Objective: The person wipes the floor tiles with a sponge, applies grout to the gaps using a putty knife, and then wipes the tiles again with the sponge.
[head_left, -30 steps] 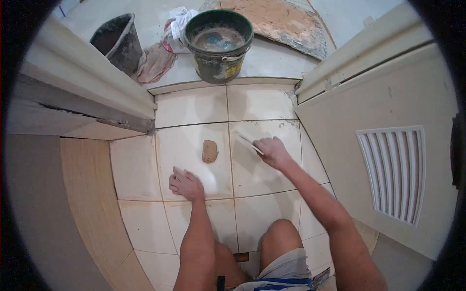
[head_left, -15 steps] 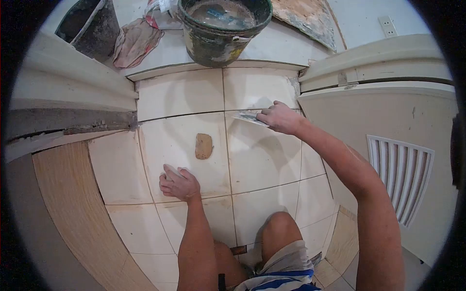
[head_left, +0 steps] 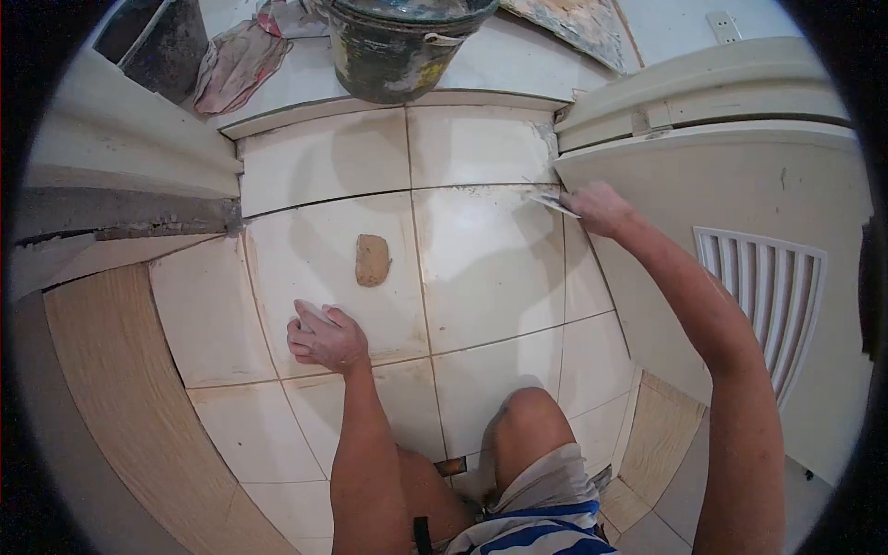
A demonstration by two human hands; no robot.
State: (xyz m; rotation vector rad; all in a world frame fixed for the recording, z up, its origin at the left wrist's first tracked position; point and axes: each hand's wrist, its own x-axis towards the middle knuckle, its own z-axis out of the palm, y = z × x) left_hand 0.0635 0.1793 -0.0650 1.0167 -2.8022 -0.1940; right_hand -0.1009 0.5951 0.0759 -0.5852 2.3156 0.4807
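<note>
My right hand is closed on a flat scraper, its blade low over the joint between white floor tiles, near the vented panel. My left hand rests on a tile at the left, its fingers partly curled; whether something is under them is hidden. Up and to the right of that hand, a brown sponge-like block lies on the same tile, touched by neither hand. Thin dark and brownish joints run between the tiles.
A dirty dark bucket stands on the raised step, with a stained cloth and another dark bucket to its left. A stained board lies to its right. The door panel with a white vent bounds the right side.
My right hand and the scraper have moved right along the tile joint, toward the door panel. The whole view has shifted slightly, and my left hand stays near the same tile.
</note>
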